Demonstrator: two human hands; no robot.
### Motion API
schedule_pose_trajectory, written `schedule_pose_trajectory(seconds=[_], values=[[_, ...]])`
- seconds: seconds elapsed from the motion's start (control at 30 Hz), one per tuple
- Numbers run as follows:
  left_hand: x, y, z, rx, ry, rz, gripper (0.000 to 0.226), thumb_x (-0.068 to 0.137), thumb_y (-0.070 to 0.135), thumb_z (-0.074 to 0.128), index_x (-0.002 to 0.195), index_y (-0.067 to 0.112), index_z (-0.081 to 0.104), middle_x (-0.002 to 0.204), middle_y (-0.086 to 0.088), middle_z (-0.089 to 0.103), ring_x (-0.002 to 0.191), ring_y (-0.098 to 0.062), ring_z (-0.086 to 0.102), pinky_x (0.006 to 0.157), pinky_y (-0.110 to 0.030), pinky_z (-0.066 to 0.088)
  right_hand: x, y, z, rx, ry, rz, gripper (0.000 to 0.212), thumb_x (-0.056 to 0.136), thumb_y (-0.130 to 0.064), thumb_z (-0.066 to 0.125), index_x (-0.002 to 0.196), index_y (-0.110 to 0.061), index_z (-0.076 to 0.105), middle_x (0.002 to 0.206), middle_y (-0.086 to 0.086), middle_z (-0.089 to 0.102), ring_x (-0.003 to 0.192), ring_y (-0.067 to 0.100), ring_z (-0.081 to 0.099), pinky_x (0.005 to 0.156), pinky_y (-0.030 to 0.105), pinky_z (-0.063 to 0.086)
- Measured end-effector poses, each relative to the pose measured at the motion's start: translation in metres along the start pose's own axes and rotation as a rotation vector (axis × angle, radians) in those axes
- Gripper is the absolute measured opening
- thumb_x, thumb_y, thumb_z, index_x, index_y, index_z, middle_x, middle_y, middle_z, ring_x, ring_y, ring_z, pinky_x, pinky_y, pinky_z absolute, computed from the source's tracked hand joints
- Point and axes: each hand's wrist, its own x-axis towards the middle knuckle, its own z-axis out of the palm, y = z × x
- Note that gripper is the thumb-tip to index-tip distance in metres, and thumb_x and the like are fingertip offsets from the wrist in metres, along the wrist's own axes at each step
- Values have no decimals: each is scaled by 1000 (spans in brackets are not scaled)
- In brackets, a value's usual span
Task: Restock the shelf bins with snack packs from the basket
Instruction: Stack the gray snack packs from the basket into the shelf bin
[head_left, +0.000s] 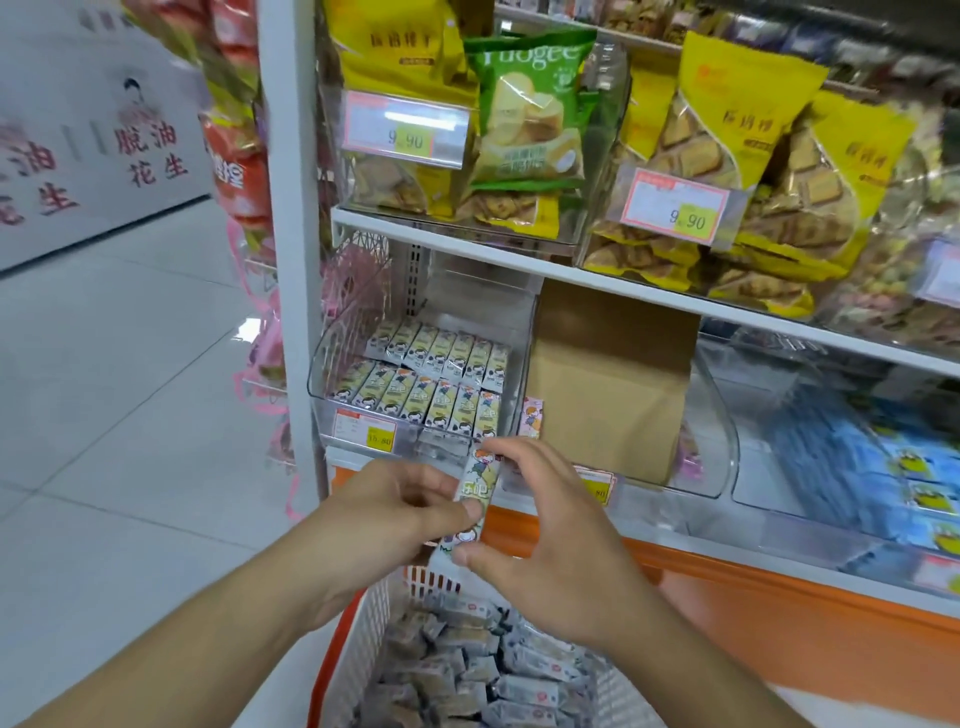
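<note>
Together, both hands (400, 512) (540, 551) pinch slim glossy snack pack (475, 493), clear plastic bin (415, 384) behind

Lighting: bright, even, from overhead; shadows faint; white glare on the clear bin (332, 374) fronts and tiled floor (130, 364); motion blur at upper left and right edges; wide-angle bowing of shelf (519, 254) lines.
</note>
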Motion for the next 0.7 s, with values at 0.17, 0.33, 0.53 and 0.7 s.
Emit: schedule_pose_trajectory(seconds=[0.17, 0.33, 0.53, 0.7], values=[[22, 2, -26, 43, 11, 51, 31, 89, 51, 76, 104, 24, 75, 96, 5, 76, 88, -13, 73, 89, -40, 61, 27, -4, 1, -32, 11, 44, 77, 81, -62, 81, 143, -56, 36, 146, -37, 41, 133, -9, 40, 112, 26, 39], [54, 1, -92, 810, 295, 344, 49, 103, 56, 35, 146, 37, 50, 147, 24, 45, 138, -4, 43, 113, -24, 33, 110, -10, 3, -48, 74, 39, 82, 81, -60, 82, 148, -48, 37, 151, -26, 47, 136, 1, 47, 113, 32, 43], [68, -8, -118, 1118, 204, 227, 74, 99, 68, 6, 159, 34, 31, 165, 18, 28, 149, -5, 28, 121, -21, 14, 243, -4, 39, -34, 6, 66, 82, 85, -47, 85, 151, -26, 41, 146, -4, 58, 130, 17, 59, 110, 39, 50], [64, 3, -115, 1078, 199, 182, 63, 103, 64, 16, 160, 38, 25, 165, 23, 22, 150, -2, 23, 121, -19, 10, 322, 12, 71, -78, -39, 71, 66, 89, -34, 83, 140, -16, 43, 124, 5, 66, 107, 22, 65, 92, 42, 58]])
